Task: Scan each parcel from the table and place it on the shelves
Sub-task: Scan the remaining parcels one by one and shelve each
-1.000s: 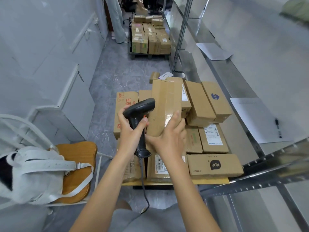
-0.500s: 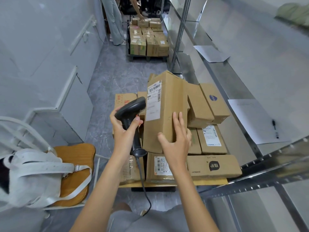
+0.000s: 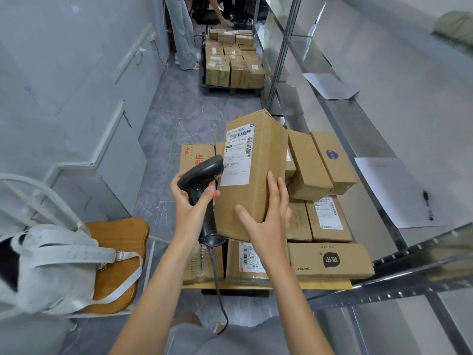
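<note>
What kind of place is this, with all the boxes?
Probably a parcel sorting or stock room: labelled cardboard parcels stacked on carts, long metal shelves alongside, and a handheld barcode scanner aimed at a box.

A single wide-angle head-worn view looks forward and steeply down from close above the person's forearms at lower centre, onto stacked parcels (image 3: 320, 175) mid-frame, with floor (image 3: 179, 119) receding to upper centre and shelving (image 3: 384, 139) along the right edge.
</note>
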Demonstrator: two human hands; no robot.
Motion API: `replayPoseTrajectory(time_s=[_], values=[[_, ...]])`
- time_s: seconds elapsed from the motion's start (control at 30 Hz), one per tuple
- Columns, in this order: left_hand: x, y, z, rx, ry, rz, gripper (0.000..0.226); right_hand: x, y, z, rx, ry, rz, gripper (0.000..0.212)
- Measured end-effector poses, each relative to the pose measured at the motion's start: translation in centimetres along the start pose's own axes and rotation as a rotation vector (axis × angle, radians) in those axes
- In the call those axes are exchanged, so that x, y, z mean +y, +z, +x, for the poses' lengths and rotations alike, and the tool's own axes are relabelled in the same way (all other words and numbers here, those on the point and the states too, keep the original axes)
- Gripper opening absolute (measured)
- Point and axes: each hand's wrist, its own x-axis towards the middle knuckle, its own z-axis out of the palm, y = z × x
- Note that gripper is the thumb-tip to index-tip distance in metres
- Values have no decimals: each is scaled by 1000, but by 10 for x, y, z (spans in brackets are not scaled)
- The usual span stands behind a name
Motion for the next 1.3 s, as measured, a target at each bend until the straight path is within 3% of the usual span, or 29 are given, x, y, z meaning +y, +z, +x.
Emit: replayPoseTrajectory(time_s=[0.23,0.43,0.63,1.3], values=[[5,-4,1,-8,27,56,59,3,7,2,-21,-3,22,91],[24,-3,3,-1,259,175,66,7,6,-3,135,-119,30,89],[46,-4,4,-22,390,210,65,14,3,-5,228,-123,-7,89],[53,6,-5,-40,370,261,69,19,1,-4,252,-122,-30,88]])
